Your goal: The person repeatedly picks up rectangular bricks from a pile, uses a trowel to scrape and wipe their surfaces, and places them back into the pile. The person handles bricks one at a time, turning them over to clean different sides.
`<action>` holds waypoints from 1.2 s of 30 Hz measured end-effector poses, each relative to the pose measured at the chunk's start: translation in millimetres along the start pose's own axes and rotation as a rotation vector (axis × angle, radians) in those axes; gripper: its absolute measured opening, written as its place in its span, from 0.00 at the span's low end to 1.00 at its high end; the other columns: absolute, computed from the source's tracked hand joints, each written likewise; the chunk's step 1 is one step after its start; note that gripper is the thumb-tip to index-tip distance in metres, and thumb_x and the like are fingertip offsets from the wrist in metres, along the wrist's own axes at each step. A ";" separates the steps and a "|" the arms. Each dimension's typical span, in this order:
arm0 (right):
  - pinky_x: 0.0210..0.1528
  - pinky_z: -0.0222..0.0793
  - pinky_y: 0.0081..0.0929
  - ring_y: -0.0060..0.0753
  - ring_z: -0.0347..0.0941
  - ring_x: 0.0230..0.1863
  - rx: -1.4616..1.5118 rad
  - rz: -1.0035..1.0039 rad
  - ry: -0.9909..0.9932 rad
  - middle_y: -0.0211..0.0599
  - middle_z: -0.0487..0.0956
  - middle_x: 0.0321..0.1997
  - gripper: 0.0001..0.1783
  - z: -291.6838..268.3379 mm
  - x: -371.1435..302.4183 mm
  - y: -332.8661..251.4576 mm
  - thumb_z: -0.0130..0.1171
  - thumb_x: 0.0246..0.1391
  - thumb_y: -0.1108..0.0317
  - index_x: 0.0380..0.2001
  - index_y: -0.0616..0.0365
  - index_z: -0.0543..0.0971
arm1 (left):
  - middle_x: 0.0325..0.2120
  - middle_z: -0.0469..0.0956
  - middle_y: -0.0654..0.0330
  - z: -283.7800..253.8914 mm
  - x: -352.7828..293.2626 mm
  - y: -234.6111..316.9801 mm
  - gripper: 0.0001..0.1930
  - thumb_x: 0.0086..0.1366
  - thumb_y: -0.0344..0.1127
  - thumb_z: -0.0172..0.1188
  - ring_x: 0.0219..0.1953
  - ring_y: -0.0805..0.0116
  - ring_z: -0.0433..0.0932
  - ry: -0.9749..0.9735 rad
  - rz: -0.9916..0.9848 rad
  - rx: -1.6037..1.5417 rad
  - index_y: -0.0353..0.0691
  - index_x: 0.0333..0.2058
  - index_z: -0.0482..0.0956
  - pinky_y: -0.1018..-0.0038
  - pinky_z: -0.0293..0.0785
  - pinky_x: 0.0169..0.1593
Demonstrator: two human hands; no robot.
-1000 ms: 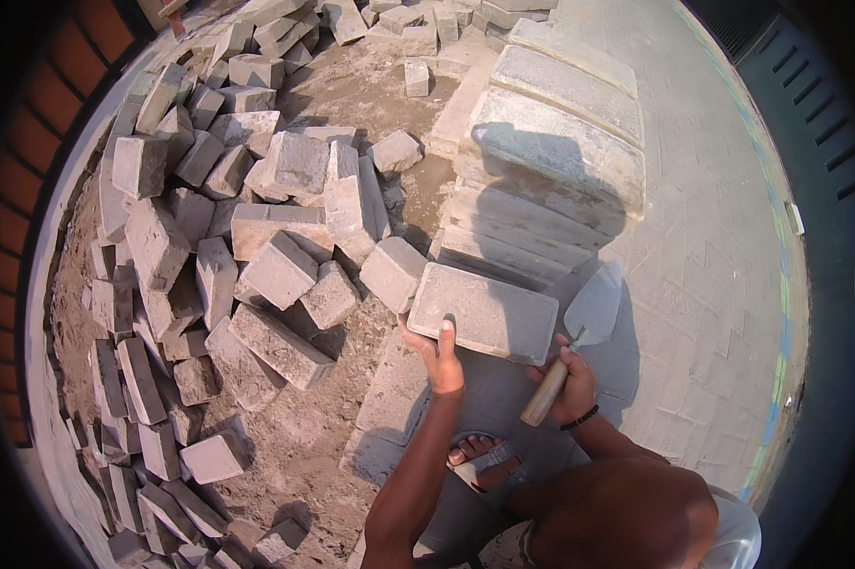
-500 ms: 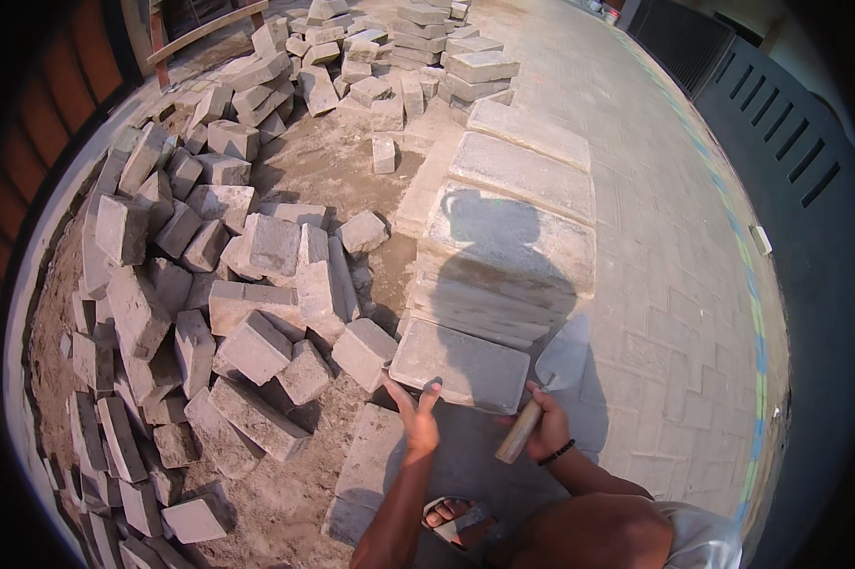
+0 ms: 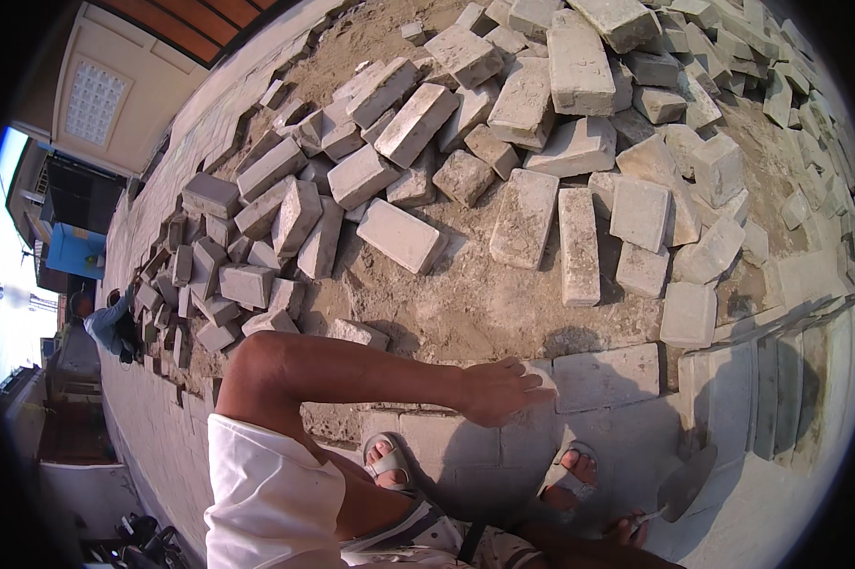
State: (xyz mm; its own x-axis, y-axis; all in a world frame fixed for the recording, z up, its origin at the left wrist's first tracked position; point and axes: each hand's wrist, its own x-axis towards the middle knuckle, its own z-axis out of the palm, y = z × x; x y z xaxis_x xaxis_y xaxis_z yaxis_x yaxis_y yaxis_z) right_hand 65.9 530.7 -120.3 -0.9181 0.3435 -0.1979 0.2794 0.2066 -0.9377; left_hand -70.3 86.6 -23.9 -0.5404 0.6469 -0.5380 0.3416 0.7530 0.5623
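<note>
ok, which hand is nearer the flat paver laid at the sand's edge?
Left. The left hand is spread open, fingers at the left edge of the paver. The right hand is lower, near the frame bottom, gripping a trowel, clear of it.

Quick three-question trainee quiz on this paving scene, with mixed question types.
1. True or false: the left hand is spread open over the laid pavers.
2. The right hand holds: A a trowel; B a hammer; C a brick.
3. Fill in: the loose bricks lie heaped on bare ____.
Key: 1 true; 2 A; 3 sand.
</note>
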 end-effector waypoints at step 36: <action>0.23 0.67 0.23 0.22 0.71 0.20 -0.450 -0.130 -0.625 0.37 0.77 0.25 0.26 65.2 -3.3 -136.2 0.63 0.53 0.55 0.45 0.67 0.73 | 0.59 0.57 0.39 -19.9 -196.2 -190.9 0.66 0.39 0.48 0.77 0.64 0.42 0.57 1.412 -0.527 -0.487 0.40 0.71 0.42 0.56 0.54 0.69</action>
State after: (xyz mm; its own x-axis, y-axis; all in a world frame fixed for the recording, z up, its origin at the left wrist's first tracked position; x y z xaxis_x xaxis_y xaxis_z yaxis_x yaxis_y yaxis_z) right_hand 12.6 441.7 -10.5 -0.9021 -0.2612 -0.3436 0.1231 0.6073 -0.7848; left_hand -44.8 -186.4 -13.1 -0.8590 -0.5008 0.1067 -0.2270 0.5592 0.7973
